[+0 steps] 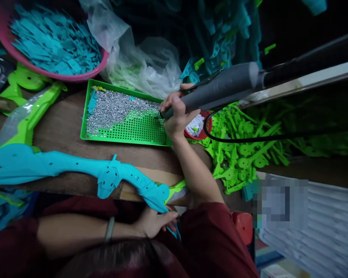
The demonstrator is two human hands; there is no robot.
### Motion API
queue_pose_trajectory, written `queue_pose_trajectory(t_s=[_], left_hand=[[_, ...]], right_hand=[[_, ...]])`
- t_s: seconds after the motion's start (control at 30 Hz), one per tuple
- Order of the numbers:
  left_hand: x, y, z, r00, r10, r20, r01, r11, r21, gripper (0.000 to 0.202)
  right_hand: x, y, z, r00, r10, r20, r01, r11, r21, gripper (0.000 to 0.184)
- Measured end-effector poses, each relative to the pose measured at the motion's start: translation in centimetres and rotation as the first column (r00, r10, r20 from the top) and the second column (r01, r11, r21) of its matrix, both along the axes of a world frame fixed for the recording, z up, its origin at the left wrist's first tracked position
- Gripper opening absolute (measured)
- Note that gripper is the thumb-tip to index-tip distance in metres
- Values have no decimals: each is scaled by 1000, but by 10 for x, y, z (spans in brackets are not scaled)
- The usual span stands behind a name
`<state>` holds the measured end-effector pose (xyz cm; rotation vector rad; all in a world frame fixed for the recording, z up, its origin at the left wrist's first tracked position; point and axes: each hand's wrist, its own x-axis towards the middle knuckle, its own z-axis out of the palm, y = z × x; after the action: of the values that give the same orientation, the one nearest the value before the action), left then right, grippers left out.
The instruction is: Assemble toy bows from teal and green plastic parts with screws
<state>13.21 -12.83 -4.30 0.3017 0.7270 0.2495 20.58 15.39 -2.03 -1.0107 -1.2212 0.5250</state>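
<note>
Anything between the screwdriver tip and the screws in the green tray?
Nothing visible. The right hand holds the screwdriver at the right edge of the green tray; only bare perforated floor lies between its tip and the screws.

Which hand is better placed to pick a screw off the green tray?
Probably the right hand: it grips the electric screwdriver, tip over the green tray beside the screws. The left hand holds the turquoise toy bow.

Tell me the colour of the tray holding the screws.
The tray is bright green, with silver screws piled on it; the head view shows it.
</note>
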Motion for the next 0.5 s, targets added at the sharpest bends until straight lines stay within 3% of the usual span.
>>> queue_pose_trajectory(t_s=[0.2, 0.3, 0.4, 0.5], left_hand=[[0, -1, -3, 997, -71, -7, 71, 996, 55, 49], [-3, 2, 1, 994, -107, -25, 109, 990, 92, 55], [-7, 5, 6, 991, -121, -55, 127, 984, 122, 58], [-8, 6, 9, 990, -116, -83, 127, 982, 138, 54]], right_hand=[[-2, 2, -5, 1000, -16, -20, 15, 998, -63, 48], [-7, 5, 0, 1000, 2, -28, -4, 998, -70, 48], [-10, -6, 24, 998, -3, -67, 4, 1000, 18, 42], [-1, -53, 63, 996, -21, -88, 29, 996, 87, 35]])
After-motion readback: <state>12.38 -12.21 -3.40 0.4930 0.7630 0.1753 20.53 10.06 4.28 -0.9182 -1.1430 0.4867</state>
